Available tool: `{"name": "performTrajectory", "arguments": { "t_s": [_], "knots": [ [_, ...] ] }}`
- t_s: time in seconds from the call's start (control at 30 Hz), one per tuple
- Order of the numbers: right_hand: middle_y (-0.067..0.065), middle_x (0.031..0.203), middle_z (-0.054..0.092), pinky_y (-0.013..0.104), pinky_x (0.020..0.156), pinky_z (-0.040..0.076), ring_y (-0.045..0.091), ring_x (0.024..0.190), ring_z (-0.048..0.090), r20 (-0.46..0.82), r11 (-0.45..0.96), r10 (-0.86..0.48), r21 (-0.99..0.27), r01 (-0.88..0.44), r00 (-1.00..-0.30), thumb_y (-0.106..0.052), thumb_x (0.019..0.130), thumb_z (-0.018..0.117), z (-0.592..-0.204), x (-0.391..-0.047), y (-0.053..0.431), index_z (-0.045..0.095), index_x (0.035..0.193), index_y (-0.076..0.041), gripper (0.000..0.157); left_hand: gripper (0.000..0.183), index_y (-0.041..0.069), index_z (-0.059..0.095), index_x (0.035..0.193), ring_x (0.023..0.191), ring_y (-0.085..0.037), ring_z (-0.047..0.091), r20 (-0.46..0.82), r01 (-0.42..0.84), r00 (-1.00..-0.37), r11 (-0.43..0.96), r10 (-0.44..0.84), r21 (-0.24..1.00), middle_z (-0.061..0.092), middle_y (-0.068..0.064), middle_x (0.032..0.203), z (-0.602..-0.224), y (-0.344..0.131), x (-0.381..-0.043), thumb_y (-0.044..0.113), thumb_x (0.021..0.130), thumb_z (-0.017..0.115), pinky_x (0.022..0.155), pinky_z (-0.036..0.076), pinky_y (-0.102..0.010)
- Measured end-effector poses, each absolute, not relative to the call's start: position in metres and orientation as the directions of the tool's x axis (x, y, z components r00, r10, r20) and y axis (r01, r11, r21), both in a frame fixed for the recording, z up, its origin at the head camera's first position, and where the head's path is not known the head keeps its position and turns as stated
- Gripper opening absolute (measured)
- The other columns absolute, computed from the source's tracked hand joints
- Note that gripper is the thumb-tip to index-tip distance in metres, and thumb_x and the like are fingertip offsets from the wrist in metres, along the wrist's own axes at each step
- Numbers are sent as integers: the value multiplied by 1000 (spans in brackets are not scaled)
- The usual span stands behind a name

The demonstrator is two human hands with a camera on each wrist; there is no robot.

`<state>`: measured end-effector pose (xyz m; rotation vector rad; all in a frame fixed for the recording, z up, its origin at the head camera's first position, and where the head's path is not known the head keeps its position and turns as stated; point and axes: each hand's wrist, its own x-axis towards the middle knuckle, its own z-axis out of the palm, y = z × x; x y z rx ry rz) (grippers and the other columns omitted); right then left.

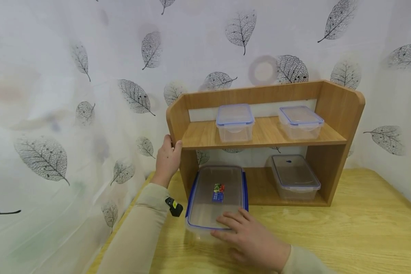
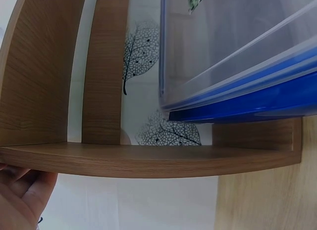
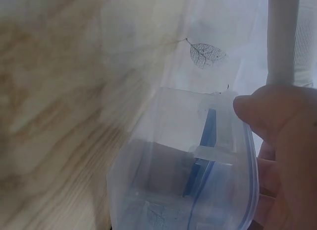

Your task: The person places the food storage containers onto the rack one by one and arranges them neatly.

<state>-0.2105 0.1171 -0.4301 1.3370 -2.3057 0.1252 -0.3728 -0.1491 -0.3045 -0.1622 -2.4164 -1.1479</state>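
Note:
My left hand grips the left side panel of a wooden two-tier shelf, at about the height of the upper board. A large clear storage container with blue side latches and a colourful label on its lid stands partly inside the lower left compartment. Its near end sticks out over the table. My right hand lies at the container's near right corner, fingers stretched over the lid. In the right wrist view the thumb touches the rim. Whether the container's underside touches the table I cannot tell.
Two smaller lidded containers, one at left and one at right, stand on the upper board. Another container with a grey-blue lid sits at the lower right. The shelf stands on a wooden table before a leaf-patterned curtain.

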Motion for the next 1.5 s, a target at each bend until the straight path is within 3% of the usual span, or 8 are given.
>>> {"name": "performTrajectory", "arguments": {
  "t_s": [0.53,0.87,1.5],
  "knots": [
    [9,146,53,66,105,41,30,133,49,435,564,-774,144,-813,-460,-29,82,84,-429,-226,119,57,145,-24,69,45,8,43,137,119,-38,61,445,293,-891,639,-86,711,59,-23,136,-304,-148,-372,40,106,41,96,53,-55],
    [12,154,44,66,108,37,33,138,44,405,591,-771,167,-790,-491,-35,83,83,-429,-231,119,48,152,-21,79,44,8,43,137,118,-38,62,450,296,-889,646,-83,704,59,-23,136,-304,-148,-371,40,107,41,96,53,-54],
    [12,156,41,66,112,31,34,141,41,367,621,-755,134,-772,-544,-30,85,83,-425,-253,121,44,155,-22,81,45,9,42,138,119,-38,61,450,299,-890,645,-78,703,59,-22,137,-305,-149,-371,41,106,40,98,52,-55]
  ]
}}
